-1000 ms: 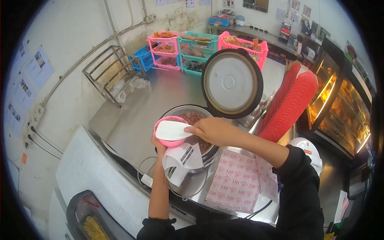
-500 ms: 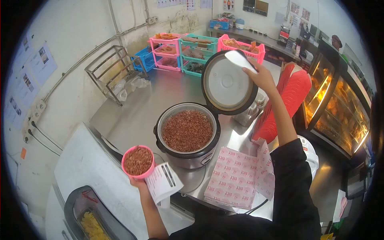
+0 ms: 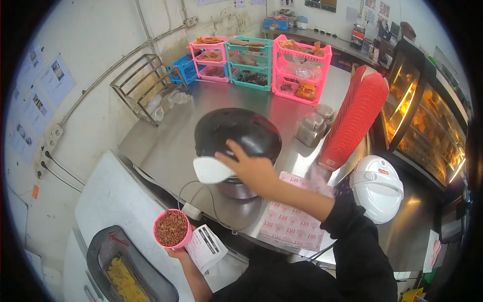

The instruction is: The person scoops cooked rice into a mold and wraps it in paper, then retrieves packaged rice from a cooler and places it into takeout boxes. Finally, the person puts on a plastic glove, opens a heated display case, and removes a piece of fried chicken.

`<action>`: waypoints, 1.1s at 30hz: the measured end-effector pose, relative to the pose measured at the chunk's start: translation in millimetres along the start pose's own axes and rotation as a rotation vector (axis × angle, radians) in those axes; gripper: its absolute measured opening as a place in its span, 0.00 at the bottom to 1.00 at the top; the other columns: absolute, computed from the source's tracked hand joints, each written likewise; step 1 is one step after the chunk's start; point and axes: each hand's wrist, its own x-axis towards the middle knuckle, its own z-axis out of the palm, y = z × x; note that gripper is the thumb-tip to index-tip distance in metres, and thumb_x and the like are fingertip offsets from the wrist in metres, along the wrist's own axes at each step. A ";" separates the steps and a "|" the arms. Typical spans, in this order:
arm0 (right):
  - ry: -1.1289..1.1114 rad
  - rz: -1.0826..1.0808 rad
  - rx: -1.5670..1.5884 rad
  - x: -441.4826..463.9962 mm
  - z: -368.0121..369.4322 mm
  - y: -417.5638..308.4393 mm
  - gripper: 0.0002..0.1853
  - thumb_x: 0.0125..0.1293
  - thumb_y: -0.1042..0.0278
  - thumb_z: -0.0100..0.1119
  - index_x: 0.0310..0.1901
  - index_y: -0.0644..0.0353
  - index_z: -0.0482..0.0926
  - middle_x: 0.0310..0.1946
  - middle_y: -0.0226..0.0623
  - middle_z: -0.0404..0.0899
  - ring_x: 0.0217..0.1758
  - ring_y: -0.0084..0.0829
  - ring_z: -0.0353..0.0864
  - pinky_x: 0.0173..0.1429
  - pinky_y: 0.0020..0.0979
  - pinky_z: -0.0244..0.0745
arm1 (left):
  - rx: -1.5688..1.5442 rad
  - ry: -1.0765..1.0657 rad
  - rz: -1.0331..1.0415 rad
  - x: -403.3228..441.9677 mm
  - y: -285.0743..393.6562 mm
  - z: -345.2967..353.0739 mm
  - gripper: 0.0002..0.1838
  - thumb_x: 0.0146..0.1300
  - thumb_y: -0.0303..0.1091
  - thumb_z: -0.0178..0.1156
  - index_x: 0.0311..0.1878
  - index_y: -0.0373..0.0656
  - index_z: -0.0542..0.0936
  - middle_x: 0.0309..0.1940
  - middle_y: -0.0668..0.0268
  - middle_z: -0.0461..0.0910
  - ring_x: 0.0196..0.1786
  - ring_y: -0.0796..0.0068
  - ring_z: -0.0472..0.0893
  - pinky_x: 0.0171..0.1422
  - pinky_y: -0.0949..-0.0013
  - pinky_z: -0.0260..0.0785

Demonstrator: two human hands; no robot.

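Left grip closed round the base of the pink bowl, mouth up, full of loose reddish-brown grains; bowl held front left of the cooker, apart from it. Curling white slip with black printed blocks sits against its side. Right grip closed on the handle end of the white paddle, some fingers spread over the lid; smooth flat blade points left, long axis roughly crosswise, in front of the glossy black domed lid. Lid is down on the metallic cooker body, on the shiny metal surface. Pink-and-white patterned paper lies nearby, repeated word maybe "RICE", blurry. Ridged red stack slants beyond, near the rounded white appliance
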 end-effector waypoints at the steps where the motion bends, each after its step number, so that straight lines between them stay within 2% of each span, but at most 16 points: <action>1: -0.050 0.035 -0.002 -9.3 16.2 -7.8 0.32 0.51 0.72 0.55 0.62 0.46 0.66 0.63 0.46 0.61 0.18 0.30 0.78 0.21 0.30 0.74 | 0.006 0.010 0.003 -2.2 2.2 -4.5 0.37 0.59 0.61 0.40 0.63 0.41 0.62 0.53 0.53 0.72 0.53 0.58 0.73 0.58 0.58 0.65; 6: -0.139 0.253 -0.143 -51.6 64.6 -38.4 0.35 0.48 0.70 0.59 0.63 0.49 0.64 0.67 0.48 0.53 0.16 0.30 0.77 0.19 0.31 0.73 | 0.051 0.033 -0.007 -5.4 4.5 -15.1 0.36 0.58 0.59 0.42 0.63 0.41 0.61 0.53 0.54 0.71 0.54 0.58 0.73 0.58 0.58 0.65; 8: -0.132 0.228 0.037 -51.3 58.7 -32.7 0.35 0.48 0.68 0.61 0.62 0.51 0.64 0.70 0.46 0.47 0.18 0.32 0.78 0.20 0.32 0.74 | 0.066 0.013 -0.020 -4.9 1.0 -9.8 0.36 0.58 0.58 0.43 0.63 0.41 0.61 0.54 0.54 0.71 0.54 0.59 0.72 0.59 0.59 0.65; 9: -0.224 0.171 0.278 -51.5 36.3 -19.8 0.32 0.50 0.69 0.60 0.61 0.56 0.65 0.66 0.45 0.57 0.22 0.39 0.80 0.27 0.34 0.76 | 0.070 0.001 -0.029 -5.2 -2.1 -7.2 0.36 0.58 0.58 0.43 0.63 0.41 0.61 0.54 0.54 0.71 0.54 0.59 0.72 0.59 0.59 0.65; 10: -0.216 0.195 0.273 -63.5 34.7 -10.1 0.32 0.50 0.69 0.60 0.61 0.56 0.65 0.66 0.45 0.57 0.22 0.39 0.80 0.27 0.34 0.76 | 0.074 -0.016 -0.036 -4.5 -5.1 -2.4 0.36 0.58 0.57 0.44 0.63 0.41 0.61 0.54 0.54 0.71 0.54 0.59 0.72 0.59 0.59 0.65; 12: 0.091 0.422 0.725 -88.1 41.5 16.4 0.26 0.50 0.68 0.60 0.55 0.57 0.71 0.55 0.49 0.71 0.41 0.48 0.78 0.48 0.41 0.73 | 0.071 -0.043 -0.055 -5.2 -11.2 7.2 0.35 0.58 0.56 0.44 0.63 0.41 0.61 0.54 0.54 0.71 0.55 0.59 0.72 0.59 0.59 0.64; 14: 0.153 0.819 0.538 -125.6 46.3 52.3 0.22 0.53 0.67 0.58 0.53 0.57 0.72 0.46 0.49 0.76 0.49 0.49 0.73 0.54 0.42 0.68 | 0.074 -0.049 -0.088 -12.3 -19.5 17.8 0.35 0.58 0.55 0.45 0.63 0.41 0.61 0.54 0.54 0.71 0.55 0.59 0.72 0.60 0.59 0.64; 17: -0.054 1.223 0.174 -178.7 74.4 127.5 0.18 0.55 0.63 0.59 0.48 0.59 0.73 0.32 0.51 0.79 0.37 0.52 0.78 0.42 0.46 0.73 | 0.083 -0.072 -0.137 -30.7 -39.9 37.8 0.35 0.58 0.54 0.47 0.64 0.41 0.61 0.55 0.55 0.70 0.55 0.59 0.72 0.60 0.59 0.64; 23: -0.173 1.175 0.219 -230.8 136.3 177.9 0.21 0.55 0.62 0.59 0.49 0.61 0.73 0.41 0.52 0.77 0.48 0.48 0.75 0.51 0.44 0.69 | 0.090 -0.028 -0.107 -42.0 -62.2 56.5 0.34 0.58 0.51 0.49 0.64 0.40 0.60 0.56 0.55 0.70 0.56 0.59 0.71 0.61 0.60 0.63; 25: 0.117 0.919 -0.232 -205.5 123.1 139.5 0.24 0.55 0.62 0.60 0.51 0.64 0.71 0.47 0.55 0.73 0.54 0.49 0.70 0.58 0.44 0.64 | 0.106 0.033 -0.041 -34.4 -49.1 43.5 0.34 0.58 0.50 0.50 0.64 0.40 0.60 0.56 0.55 0.70 0.57 0.60 0.71 0.61 0.60 0.63; 26: 0.099 0.758 0.043 -197.9 117.3 108.2 0.24 0.56 0.61 0.58 0.53 0.65 0.70 0.51 0.55 0.69 0.55 0.49 0.68 0.59 0.45 0.61 | 0.114 0.069 -0.003 -30.3 -39.5 35.0 0.34 0.58 0.49 0.50 0.64 0.40 0.60 0.56 0.56 0.69 0.57 0.60 0.71 0.61 0.60 0.63; 28: -0.440 0.507 0.656 -199.5 111.1 14.5 0.20 0.60 0.62 0.54 0.51 0.63 0.72 0.51 0.49 0.71 0.57 0.44 0.69 0.59 0.42 0.63 | 0.132 0.121 0.063 -25.9 -19.9 17.5 0.34 0.58 0.48 0.51 0.64 0.40 0.60 0.56 0.56 0.69 0.57 0.60 0.71 0.62 0.60 0.63; 29: -0.923 0.452 0.726 -165.1 61.5 -38.1 0.18 0.62 0.63 0.52 0.52 0.60 0.72 0.53 0.45 0.71 0.58 0.40 0.70 0.61 0.38 0.64 | 0.137 0.141 0.092 -24.6 -11.4 9.7 0.34 0.58 0.48 0.52 0.64 0.40 0.59 0.57 0.56 0.69 0.57 0.60 0.70 0.62 0.60 0.63; 30: -0.755 0.091 0.980 -220.5 93.7 -68.1 0.19 0.62 0.61 0.53 0.54 0.58 0.72 0.56 0.43 0.70 0.58 0.38 0.70 0.63 0.36 0.63 | 0.149 0.159 0.115 -23.4 -3.9 3.2 0.34 0.57 0.47 0.52 0.64 0.40 0.59 0.57 0.56 0.69 0.58 0.60 0.70 0.62 0.60 0.63; 32: -0.861 0.370 1.343 -268.4 137.6 -100.4 0.26 0.64 0.51 0.49 0.53 0.67 0.70 0.51 0.52 0.73 0.55 0.47 0.72 0.60 0.40 0.65 | 0.159 0.164 0.139 -26.2 5.4 -8.3 0.34 0.57 0.47 0.53 0.65 0.40 0.59 0.57 0.56 0.69 0.58 0.60 0.70 0.62 0.61 0.63; 33: -1.010 0.469 1.186 -276.7 151.2 -100.3 0.27 0.65 0.49 0.47 0.56 0.62 0.69 0.55 0.49 0.70 0.59 0.45 0.69 0.64 0.39 0.61 | 0.166 0.168 0.147 -27.3 10.4 -13.6 0.34 0.57 0.46 0.53 0.65 0.40 0.59 0.57 0.56 0.69 0.58 0.60 0.70 0.62 0.61 0.62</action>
